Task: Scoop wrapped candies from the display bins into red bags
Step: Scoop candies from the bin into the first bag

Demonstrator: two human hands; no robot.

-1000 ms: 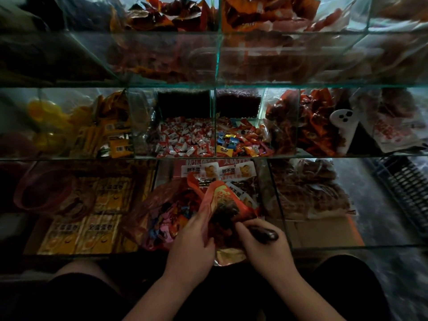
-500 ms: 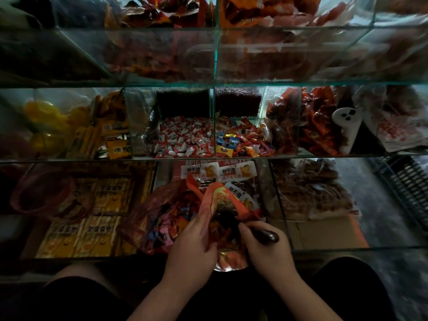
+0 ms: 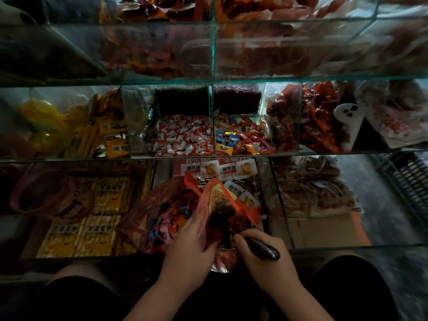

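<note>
A red printed bag stands open at the bottom centre, in front of the lowest glass shelf. My left hand grips its left rim, fingers curled into the mouth. My right hand holds a dark scoop handle; the scoop's head is hidden inside the bag. A red translucent bag of mixed wrapped candies lies just left of it. Red-and-white wrapped candies and multicoloured ones fill two middle-shelf bins.
Glass bin walls and shelf edges run across the view. Yellow boxes lie lower left, packaged snacks lower right, a white scoop in a right bin. A dark crate stands on the floor at right. My knees frame the bottom.
My right hand has dipped slightly lower with the scoop inside the bag. My left hand keeps its grip on the rim. The bag has barely shifted.
</note>
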